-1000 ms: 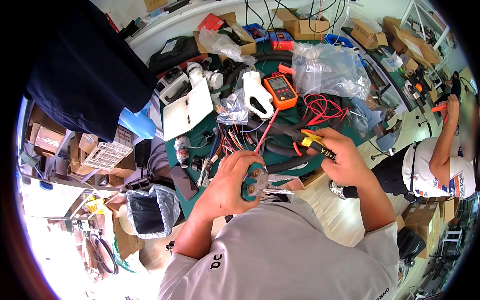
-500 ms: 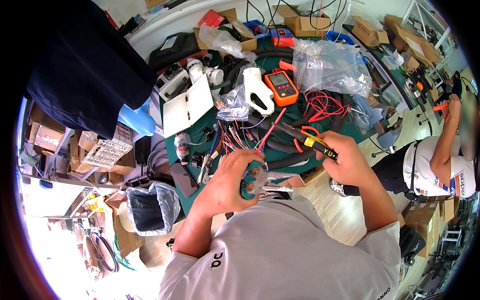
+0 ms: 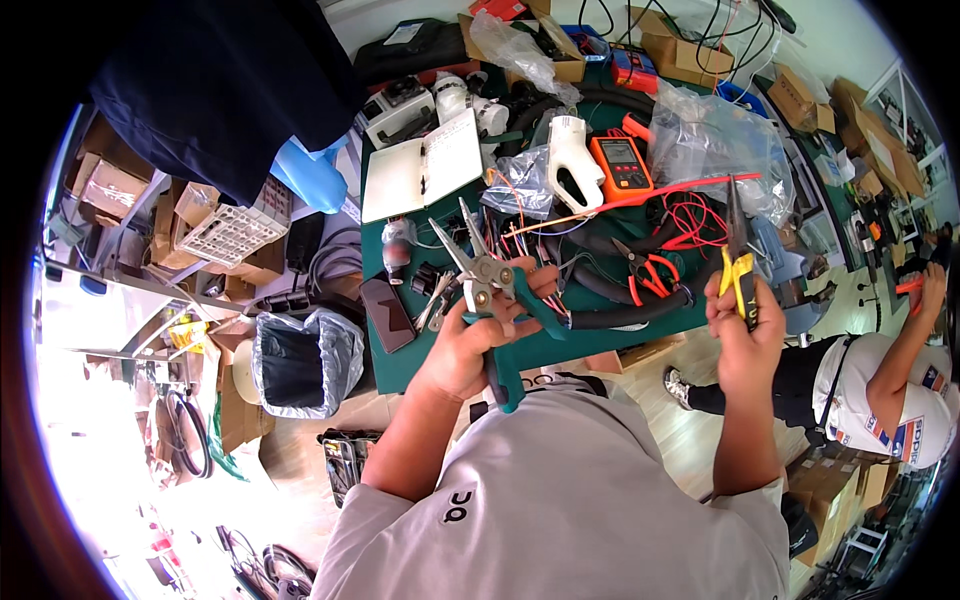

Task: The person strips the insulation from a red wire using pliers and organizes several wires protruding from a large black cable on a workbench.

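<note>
My left hand (image 3: pixel 468 348) is closed around green-handled pliers (image 3: pixel 489 275) with a double-jointed metal head. Their long jaws stand apart, pointing up and left over the table. My right hand (image 3: pixel 745 345), farther right, grips long-nose pliers (image 3: pixel 741 265) with yellow and black handles, tips upward. A thin red strip (image 3: pixel 680 188) runs across the table to those tips; it seems pinched there, but I cannot tell for sure. Beyond my left hand, colourful wires spread out. Orange-handled cutters (image 3: pixel 645 270) lie between my hands on the dark green table (image 3: pixel 455 385).
An orange meter (image 3: pixel 622 165) stands beside a white gun-shaped shell (image 3: pixel 573 165). An open notebook (image 3: pixel 420 168), a phone (image 3: pixel 388 313), red leads (image 3: pixel 695 222) and clear plastic bags (image 3: pixel 715 140) lie around. A lined bin (image 3: pixel 308 362) stands left; another person (image 3: pixel 880 360) is at right.
The green-handled pliers swung from pointing right to pointing up-left. My right hand moved rightward, and its pliers turned upright. The red strip now stretches farther right. The orange-handled cutters came into clear view.
</note>
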A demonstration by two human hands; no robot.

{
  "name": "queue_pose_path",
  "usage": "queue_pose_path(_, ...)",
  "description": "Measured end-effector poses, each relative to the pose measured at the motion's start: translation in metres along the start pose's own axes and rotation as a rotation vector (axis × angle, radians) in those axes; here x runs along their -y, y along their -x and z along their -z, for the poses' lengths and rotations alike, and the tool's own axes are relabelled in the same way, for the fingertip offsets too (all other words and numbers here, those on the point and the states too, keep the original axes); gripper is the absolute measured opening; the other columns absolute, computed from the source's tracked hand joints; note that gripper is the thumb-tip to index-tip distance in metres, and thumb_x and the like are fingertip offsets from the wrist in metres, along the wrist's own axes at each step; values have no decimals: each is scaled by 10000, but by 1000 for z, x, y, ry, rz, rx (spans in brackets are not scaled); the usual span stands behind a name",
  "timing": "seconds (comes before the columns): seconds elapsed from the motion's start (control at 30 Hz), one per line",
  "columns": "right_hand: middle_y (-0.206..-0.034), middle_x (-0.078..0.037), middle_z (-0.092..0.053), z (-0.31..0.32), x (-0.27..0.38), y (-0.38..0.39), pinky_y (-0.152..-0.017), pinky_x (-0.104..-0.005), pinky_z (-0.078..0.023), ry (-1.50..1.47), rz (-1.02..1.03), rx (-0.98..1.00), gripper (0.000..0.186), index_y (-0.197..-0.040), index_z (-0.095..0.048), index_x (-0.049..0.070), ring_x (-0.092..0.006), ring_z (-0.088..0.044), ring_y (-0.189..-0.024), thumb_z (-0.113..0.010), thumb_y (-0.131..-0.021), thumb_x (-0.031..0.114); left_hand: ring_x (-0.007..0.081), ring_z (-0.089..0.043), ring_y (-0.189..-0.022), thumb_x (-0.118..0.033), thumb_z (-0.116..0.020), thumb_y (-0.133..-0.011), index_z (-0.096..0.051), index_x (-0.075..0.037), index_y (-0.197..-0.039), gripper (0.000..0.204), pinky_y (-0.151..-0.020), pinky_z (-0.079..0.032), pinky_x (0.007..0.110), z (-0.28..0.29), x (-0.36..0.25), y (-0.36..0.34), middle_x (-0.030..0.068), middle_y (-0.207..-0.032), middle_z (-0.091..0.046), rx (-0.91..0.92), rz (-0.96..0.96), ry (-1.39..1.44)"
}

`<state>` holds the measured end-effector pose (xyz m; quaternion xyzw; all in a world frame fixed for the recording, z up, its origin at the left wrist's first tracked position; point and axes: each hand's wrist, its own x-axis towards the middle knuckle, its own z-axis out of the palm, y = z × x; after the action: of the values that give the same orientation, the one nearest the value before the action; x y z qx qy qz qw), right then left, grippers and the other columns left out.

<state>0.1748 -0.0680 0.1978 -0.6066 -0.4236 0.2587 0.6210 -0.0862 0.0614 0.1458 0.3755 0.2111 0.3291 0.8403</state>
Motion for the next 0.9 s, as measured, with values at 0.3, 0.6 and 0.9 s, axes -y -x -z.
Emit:
queue_pose_path(0.3, -940, -88, -608, -29, -13, 6, -651, -203, -398, -47, -1, -22, 189, -816, -541, 20, -67, -474, -721, -427, -753, -117, 313, -516, -1243, -155, -602, -732, -417, 12, -1380, 694, -1053, -405, 504, 5, 8, 4, 191, -1290, -551, -13, -53, -126)
queue_pose_path(0.6, -914, -86, -621, -31, -14, 15, -662, -217, -419, -7, -44, -16, 153, -814, -531, 15, -68, -480, -715, -445, -754, -96, 281, -529, -1192, -150, -582, -726, -466, 0, -1293, 598, -1015, -413, 462, -10, 8, 1, 150, -1209, -566, -57, -76, -310)
queue_pose_path(0.9, -942, -105, -621, -23, -16, 18, -655, -213, -415, -33, -15, -69, 154, -825, -538, 14, -69, -479, -714, -442, -761, -89, 196, -552, -1063, -19, -519, -766, -469, -23, -1251, 488, -941, -428, 351, -15, 8, -1, 80, -1104, -576, 4, -107, -353)
